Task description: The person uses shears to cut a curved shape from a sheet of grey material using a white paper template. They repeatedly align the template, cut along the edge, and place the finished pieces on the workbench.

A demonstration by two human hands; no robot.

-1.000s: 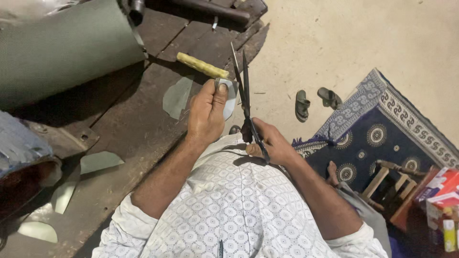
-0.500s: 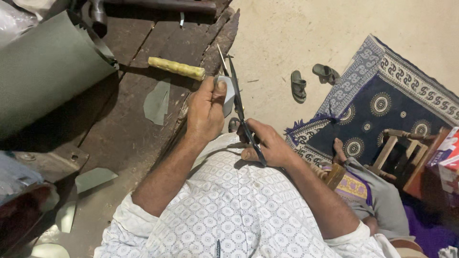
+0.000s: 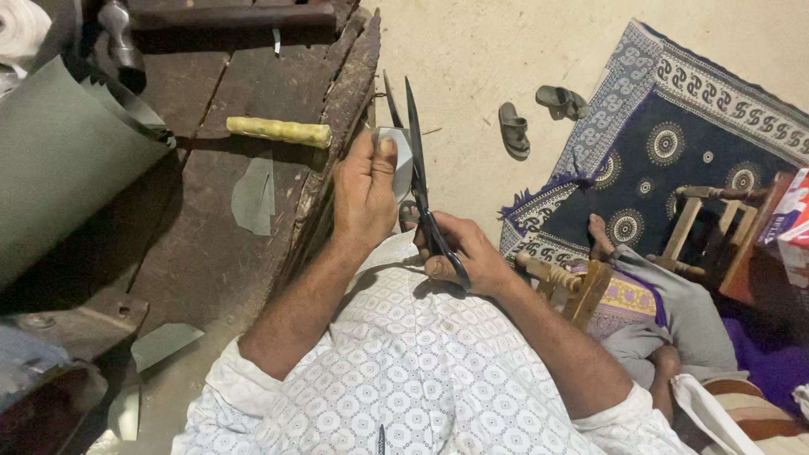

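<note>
- Scissors [image 3: 419, 173], long and dark with slim metal blades, sit in the right hand [image 3: 462, 253], whose fingers are wrapped closed through the handle loops; the blades stand parted around a small pale sheet piece [image 3: 399, 160].
- The left hand [image 3: 364, 190] pinches that thin, flat, grey-green piece closed between thumb and fingers, holding it up at the edge of the workbench, just in front of the person's chest.
- The step in hand looks like trimming the piece to shape; the cut seems to call for steady feeding into the blades.
- A similar rounded cut piece [image 3: 253, 195] lies flat on the rough, dark wooden workbench [image 3: 202, 270].
- Farther off lie a knobbly yellow handle [image 3: 279, 131] and a wide roll of grey-green sheet [image 3: 63, 160].
- Beyond, a pair of sandals [image 3: 535, 116] rests on the bare floor beside a patterned blue rug [image 3: 674, 152].
</note>
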